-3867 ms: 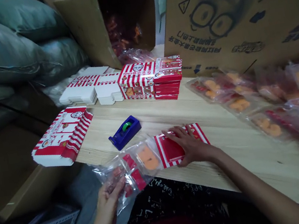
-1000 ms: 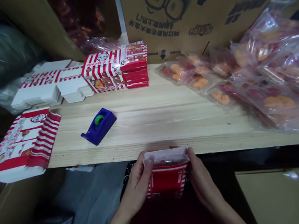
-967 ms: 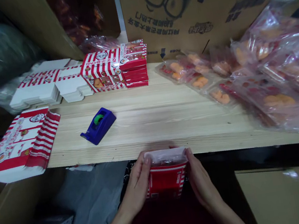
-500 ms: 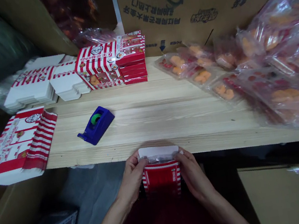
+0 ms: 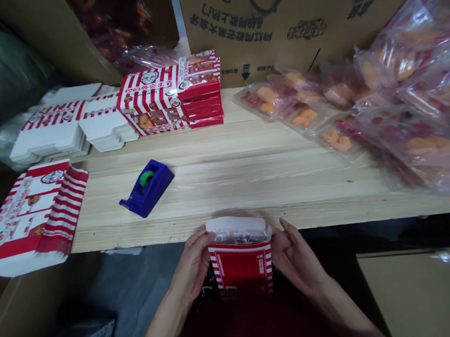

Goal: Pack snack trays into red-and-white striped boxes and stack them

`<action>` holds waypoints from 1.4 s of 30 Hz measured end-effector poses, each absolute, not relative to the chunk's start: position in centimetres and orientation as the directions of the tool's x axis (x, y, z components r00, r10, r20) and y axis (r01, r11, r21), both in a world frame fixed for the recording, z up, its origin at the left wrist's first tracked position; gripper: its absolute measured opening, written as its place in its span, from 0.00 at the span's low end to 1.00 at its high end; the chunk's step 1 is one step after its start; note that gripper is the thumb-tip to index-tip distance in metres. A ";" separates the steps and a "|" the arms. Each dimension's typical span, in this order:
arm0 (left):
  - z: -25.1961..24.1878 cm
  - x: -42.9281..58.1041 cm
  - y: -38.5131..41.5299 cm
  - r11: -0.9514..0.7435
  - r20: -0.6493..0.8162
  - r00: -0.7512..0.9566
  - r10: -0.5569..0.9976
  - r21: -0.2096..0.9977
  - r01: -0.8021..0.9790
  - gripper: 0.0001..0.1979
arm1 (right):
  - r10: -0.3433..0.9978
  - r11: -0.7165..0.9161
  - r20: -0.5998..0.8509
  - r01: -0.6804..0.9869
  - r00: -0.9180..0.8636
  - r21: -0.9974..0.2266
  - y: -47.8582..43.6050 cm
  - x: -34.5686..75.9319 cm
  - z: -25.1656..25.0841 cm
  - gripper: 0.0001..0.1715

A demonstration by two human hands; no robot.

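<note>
Just off the near edge of the wooden surface, from left to right: the left hand, fingers curled against a red-and-white striped carton whose long axis points away from the person, then the right hand, fingers spread wide, just beside it and the nearer to nothing else.

A blue tape dispenser with a green roll sits on the wooden tabletop, near a red-and-white striped box overhanging its left edge. Printed boxes lie stacked at the back, while clear bags of orange pieces heap rightward against a cardboard carton.
</note>
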State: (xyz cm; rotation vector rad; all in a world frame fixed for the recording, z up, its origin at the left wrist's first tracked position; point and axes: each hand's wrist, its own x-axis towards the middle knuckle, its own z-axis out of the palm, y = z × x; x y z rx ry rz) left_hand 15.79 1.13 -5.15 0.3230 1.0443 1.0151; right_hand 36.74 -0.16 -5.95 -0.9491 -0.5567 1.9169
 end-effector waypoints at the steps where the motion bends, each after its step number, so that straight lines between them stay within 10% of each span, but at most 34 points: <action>1: -5.2 15.8 1.2 0.528 -0.571 0.108 0.814 0.649 -0.548 0.11 | 0.866 -0.500 -0.381 -0.548 -0.324 -0.670 -0.1 37.0 -6.1 0.27; 17: -3.6 17.1 2.2 0.589 -0.591 0.178 0.787 0.634 -0.502 0.15 | 0.828 -0.524 -0.546 -0.520 -0.125 -0.674 0.2 39.0 -4.6 0.12; 29: -6.2 14.2 2.8 0.180 -0.143 0.421 0.896 0.982 -0.049 0.11 | 0.947 -0.269 -0.243 -0.106 -0.211 -0.957 1.1 40.8 -6.8 0.18; 42: -5.3 14.4 3.4 0.145 -0.178 0.345 0.922 0.982 0.120 0.09 | 0.929 -0.026 -0.068 0.120 -0.363 -0.992 1.0 41.3 -6.5 0.17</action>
